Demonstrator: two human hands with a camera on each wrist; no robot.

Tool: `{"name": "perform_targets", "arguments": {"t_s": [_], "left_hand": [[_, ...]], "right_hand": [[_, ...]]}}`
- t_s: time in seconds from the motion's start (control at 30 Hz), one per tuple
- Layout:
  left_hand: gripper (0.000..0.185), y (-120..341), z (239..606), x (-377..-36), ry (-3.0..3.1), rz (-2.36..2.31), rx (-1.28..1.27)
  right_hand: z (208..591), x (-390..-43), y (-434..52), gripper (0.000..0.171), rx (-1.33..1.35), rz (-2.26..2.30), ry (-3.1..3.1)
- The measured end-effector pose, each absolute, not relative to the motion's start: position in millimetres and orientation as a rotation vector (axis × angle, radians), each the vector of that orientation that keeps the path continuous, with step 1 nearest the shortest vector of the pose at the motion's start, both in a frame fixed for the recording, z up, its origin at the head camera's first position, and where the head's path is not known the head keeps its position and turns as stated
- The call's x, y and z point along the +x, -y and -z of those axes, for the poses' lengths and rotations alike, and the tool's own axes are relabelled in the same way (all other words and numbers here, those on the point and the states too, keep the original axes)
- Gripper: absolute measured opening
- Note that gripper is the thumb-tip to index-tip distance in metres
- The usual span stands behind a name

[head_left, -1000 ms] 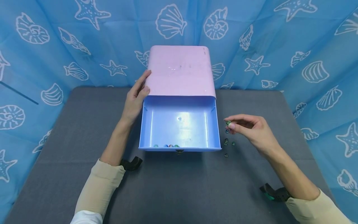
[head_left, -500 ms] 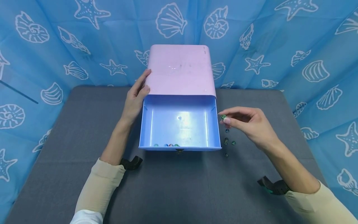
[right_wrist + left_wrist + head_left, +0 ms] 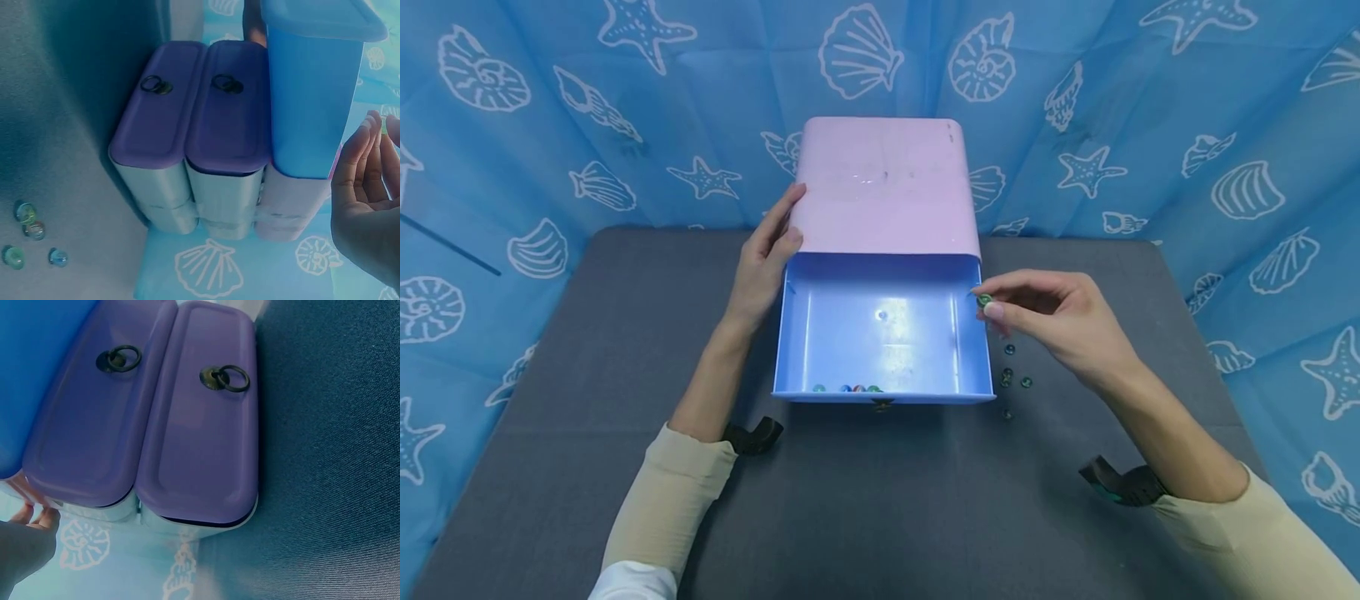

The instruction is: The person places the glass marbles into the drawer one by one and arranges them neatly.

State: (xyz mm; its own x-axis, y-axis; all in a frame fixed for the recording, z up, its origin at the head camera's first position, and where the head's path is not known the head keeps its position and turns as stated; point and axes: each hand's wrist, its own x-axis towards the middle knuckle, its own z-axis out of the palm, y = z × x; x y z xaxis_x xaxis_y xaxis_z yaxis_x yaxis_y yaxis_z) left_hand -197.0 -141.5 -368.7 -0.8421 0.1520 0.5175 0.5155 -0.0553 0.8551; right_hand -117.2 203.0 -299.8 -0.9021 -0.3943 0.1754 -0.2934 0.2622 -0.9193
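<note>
A pink-topped drawer cabinet (image 3: pixel 883 187) stands at the back of the table, its blue top drawer (image 3: pixel 917 342) pulled out. Against the cabinet's left side rests my left hand (image 3: pixel 758 271), fingers extended, thumb near the front edge. My right hand (image 3: pixel 1067 321) pinches a green marble (image 3: pixel 984 300) between thumb and fingertips, level with the drawer's right wall. Several marbles (image 3: pixel 846 389) lie along the inside of the drawer's front wall. On the table right of the drawer are several more marbles (image 3: pixel 1026 382).
Two closed purple drawers (image 3: pixel 194 437) with ring pulls sit below the pulled-out one. Grey cloth covers the table (image 3: pixel 880 500). Behind it hangs a blue curtain (image 3: pixel 700 100) with shell and starfish prints. Each wrist wears a dark strap mount (image 3: pixel 1123 483).
My right hand has moved left and away from me, carrying the green marble from above the loose marbles to the drawer's right edge. My left hand stays on the cabinet.
</note>
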Motion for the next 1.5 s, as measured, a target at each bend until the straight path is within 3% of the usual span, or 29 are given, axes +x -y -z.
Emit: {"name": "perform_targets", "arguments": {"t_s": [0.83,1.5], "left_hand": [[0.055,143.0,368.5,-196.6,1.959,1.998,-0.716],[0.056,142.2,368.5,-195.7,1.98,1.951,-0.726]], "right_hand": [[285.8,-136.5,-154.1,0.022,-0.733,1.762,-2.32],[282.1,-148.4,-115.9,0.021,-0.554,1.568,-2.374]]}}
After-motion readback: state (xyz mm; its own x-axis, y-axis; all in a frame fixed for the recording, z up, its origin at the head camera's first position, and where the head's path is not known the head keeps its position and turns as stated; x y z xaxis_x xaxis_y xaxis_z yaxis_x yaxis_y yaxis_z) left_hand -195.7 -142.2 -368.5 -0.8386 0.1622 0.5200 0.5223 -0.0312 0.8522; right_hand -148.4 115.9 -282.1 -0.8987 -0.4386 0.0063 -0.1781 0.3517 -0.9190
